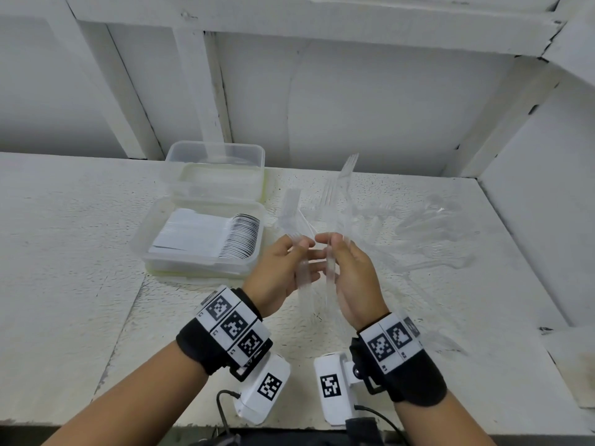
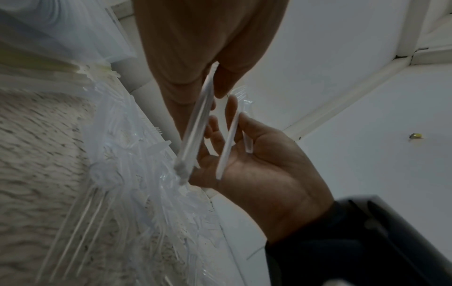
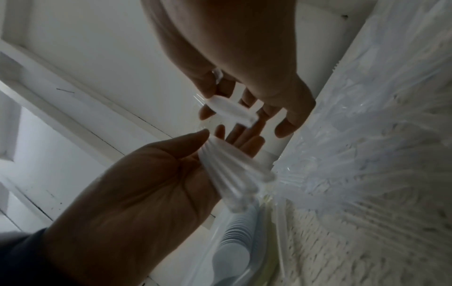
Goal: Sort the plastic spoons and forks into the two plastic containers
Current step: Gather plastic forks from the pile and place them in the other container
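Note:
Both hands are raised above the table, palms facing each other. My left hand (image 1: 306,255) grips a bundle of clear plastic forks (image 1: 289,207) by the handles, tines up; the bundle's handle ends (image 3: 232,174) fan out across its palm. My right hand (image 1: 331,252) pinches a few clear forks (image 1: 346,175), also tines up, handles (image 2: 227,139) against its fingers. The near clear container (image 1: 145,249) holds a row of white spoons (image 1: 238,233). Behind it stands a second clear container (image 1: 251,156); its contents are hard to make out.
A loose pile of clear cutlery (image 1: 428,220) lies on the white table to the right of the hands. The containers sit on yellowish lids (image 1: 193,273). A white wall with beams closes the back and right side.

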### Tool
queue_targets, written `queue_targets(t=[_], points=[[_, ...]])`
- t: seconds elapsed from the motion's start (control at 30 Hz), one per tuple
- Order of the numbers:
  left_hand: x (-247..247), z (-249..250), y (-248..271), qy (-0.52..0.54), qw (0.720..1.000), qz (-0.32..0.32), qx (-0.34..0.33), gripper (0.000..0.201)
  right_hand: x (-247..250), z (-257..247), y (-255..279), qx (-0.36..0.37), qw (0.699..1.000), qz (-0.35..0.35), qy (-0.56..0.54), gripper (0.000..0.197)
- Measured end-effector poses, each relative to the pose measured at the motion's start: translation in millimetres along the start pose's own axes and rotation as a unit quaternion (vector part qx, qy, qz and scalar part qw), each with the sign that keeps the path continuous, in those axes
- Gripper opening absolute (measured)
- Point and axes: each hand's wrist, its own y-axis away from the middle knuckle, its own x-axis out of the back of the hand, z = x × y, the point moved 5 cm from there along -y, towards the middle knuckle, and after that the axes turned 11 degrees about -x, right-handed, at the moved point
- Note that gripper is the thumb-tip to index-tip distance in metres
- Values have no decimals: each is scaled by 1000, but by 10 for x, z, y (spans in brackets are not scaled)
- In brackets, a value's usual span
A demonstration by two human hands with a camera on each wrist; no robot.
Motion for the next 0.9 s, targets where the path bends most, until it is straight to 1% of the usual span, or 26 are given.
queue_targets(t=[0.1,0.2,0.33,0.43,0.6,0.73,0.8,0.9], points=[[-47,-4,39,-13,1000,-26,10,15,-53,-34,-8,5,1000,-18,-12,30],[-64,-1,41,-32,998,-45,17,17,-91,-29,-28,15,1000,-5,17,30],[-69,9,42,-12,998,-61,26,20,-118,-13,-18,13,999,-18,30,28],[-53,22,45,0,999,-42,19,22,-103,-68,14,19,999,-25,45,31],[-32,22,25,-28,999,-24,17,26,-151,-79,-14,70,990,-2,122,38],[-13,27,14,-43,999,-15,16,25,-133,61,-85,39,985,15,168,35],[-7,29,17,-48,999,-14,15,24,-99,42,-38,28,982,21,187,35],[13,27,15,-46,999,-3,12,21,-70,-41,53,58,981,53,178,37]])
